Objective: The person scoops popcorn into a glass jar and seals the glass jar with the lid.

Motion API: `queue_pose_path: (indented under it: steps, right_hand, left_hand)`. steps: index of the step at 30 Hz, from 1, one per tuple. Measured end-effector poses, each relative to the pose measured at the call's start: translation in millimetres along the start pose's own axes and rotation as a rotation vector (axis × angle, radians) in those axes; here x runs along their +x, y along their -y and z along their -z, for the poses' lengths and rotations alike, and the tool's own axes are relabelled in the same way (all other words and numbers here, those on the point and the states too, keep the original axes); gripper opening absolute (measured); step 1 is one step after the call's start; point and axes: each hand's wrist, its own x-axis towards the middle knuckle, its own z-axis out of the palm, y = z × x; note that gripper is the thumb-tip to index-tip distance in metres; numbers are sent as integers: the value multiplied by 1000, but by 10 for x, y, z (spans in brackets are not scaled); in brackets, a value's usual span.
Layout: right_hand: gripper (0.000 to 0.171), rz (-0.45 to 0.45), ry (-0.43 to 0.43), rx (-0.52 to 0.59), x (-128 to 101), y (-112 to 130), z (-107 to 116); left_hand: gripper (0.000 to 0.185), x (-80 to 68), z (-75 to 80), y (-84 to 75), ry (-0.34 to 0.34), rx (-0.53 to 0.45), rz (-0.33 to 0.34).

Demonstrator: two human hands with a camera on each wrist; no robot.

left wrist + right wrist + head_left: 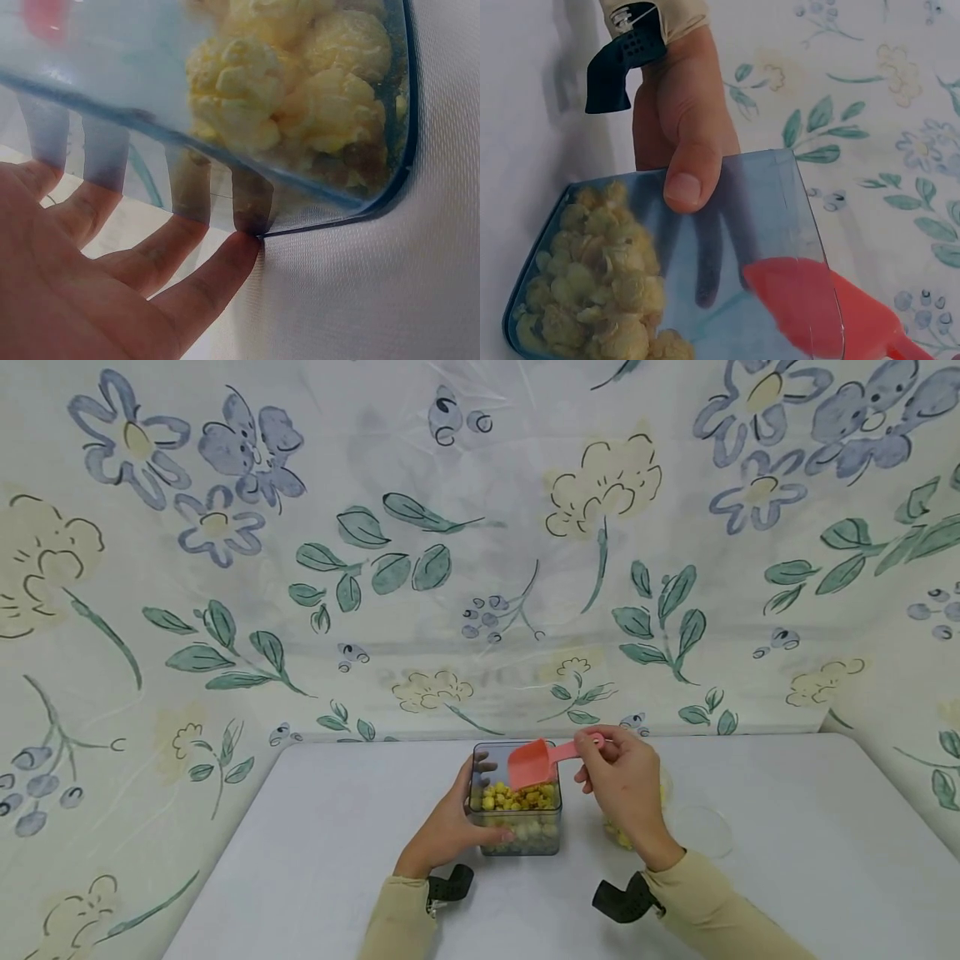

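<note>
A clear square container (517,839) partly filled with yellow puffed pieces (517,797) stands near the table's middle. My left hand (459,814) grips its left side, thumb on the near wall and fingers round the far side. In the left wrist view the fingers (187,262) press the container wall (315,202). My right hand (603,764) pinches the handle of a pink scoop (531,763), whose bowl hangs above the container's open top. In the right wrist view the scoop (810,307) shows through the clear wall beside the left thumb (688,180).
A clear vessel with a few yellow pieces (621,837) sits behind my right wrist, and a clear round lid (701,831) lies to its right. The grey table (315,827) meets flowered fabric walls (480,568) at the back and sides.
</note>
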Motion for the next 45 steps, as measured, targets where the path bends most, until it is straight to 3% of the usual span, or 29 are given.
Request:
queue_pose_path:
  steps: [7, 12, 17, 22, 29, 45]
  right_hand:
    - [16, 50, 21, -53, 16, -8, -106]
    - [13, 189, 39, -108, 30, -23, -177]
    - [12, 334, 40, -242, 44, -48, -249]
    - [11, 421, 56, -344, 35, -63, -319]
    - [13, 426, 98, -428, 54, -74, -407]
    - [15, 446, 173, -493, 61, -94, -578]
  left_hand:
    - [121, 4, 0, 15, -2, 1, 14]
    - [120, 4, 6, 28, -5, 7, 15]
    - [117, 13, -1, 21, 0, 6, -9]
    - [115, 15, -5, 9, -1, 5, -13]
    - [114, 19, -7, 34, 0, 2, -22]
    - [114, 29, -3, 42, -1, -2, -6]
